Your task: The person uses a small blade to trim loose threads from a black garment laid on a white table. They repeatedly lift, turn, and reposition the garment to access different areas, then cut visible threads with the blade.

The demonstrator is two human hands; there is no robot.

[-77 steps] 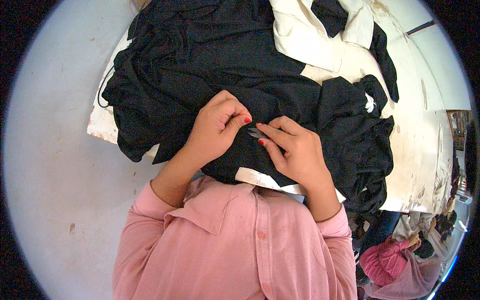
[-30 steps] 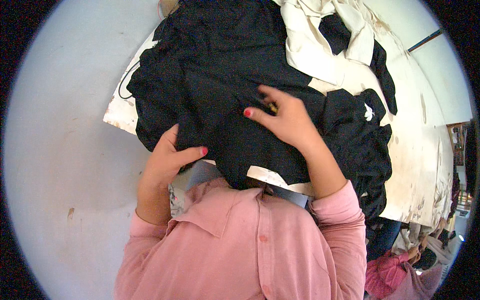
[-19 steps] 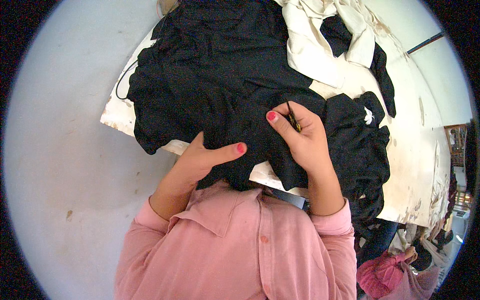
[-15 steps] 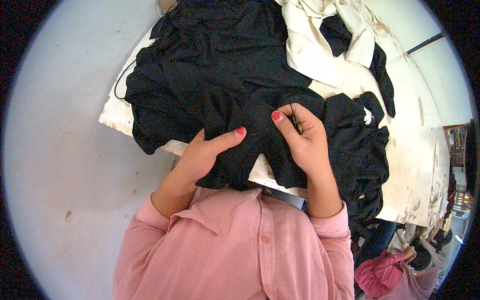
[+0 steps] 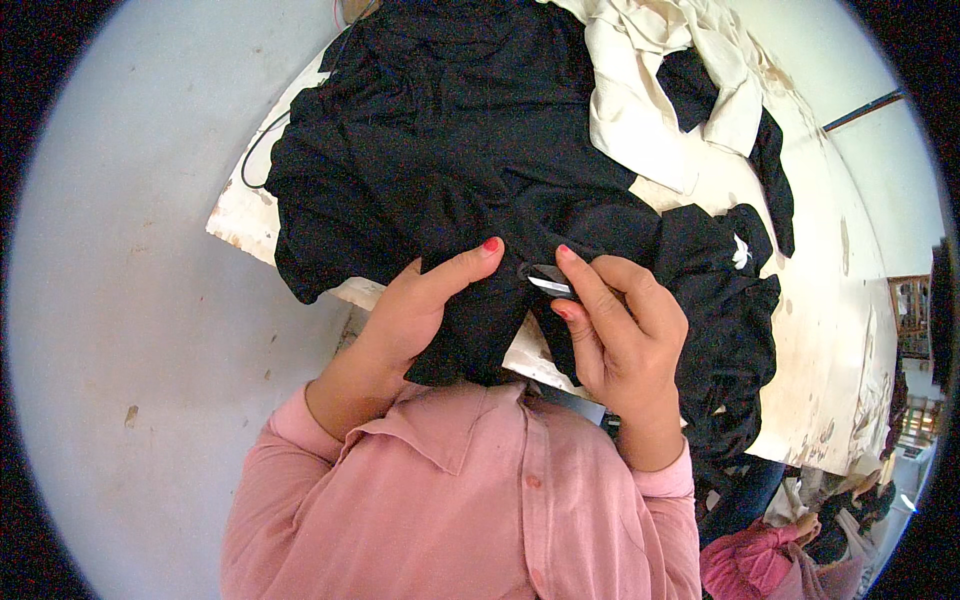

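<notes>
Black cloth (image 5: 450, 140), heaped and wrinkled, spreads over the near part of the table and hangs past its edge. My left hand (image 5: 415, 310) grips this cloth, thumb on top and fingers hidden beneath. Between the thumb and fingers of my right hand (image 5: 630, 335) is a pair of small thread snips (image 5: 550, 287), the pale metal blades pointing left. The blades' tips are at the cloth, just right of my left thumb. Whether they touch a thread is too small to tell.
The pale, worn table (image 5: 800, 350) extends to the right. Cream cloth (image 5: 640, 110) lies at the back right, and a small white piece (image 5: 741, 252) rests on the black cloth. A dark cord (image 5: 247, 165) loops at the table's left edge. A person in pink (image 5: 750, 560) is at the lower right.
My right hand has turned and brought the snips out from inside its fingers, blades now toward the cloth by my left thumb. My left hand keeps its hold, and the view has shifted slightly.
</notes>
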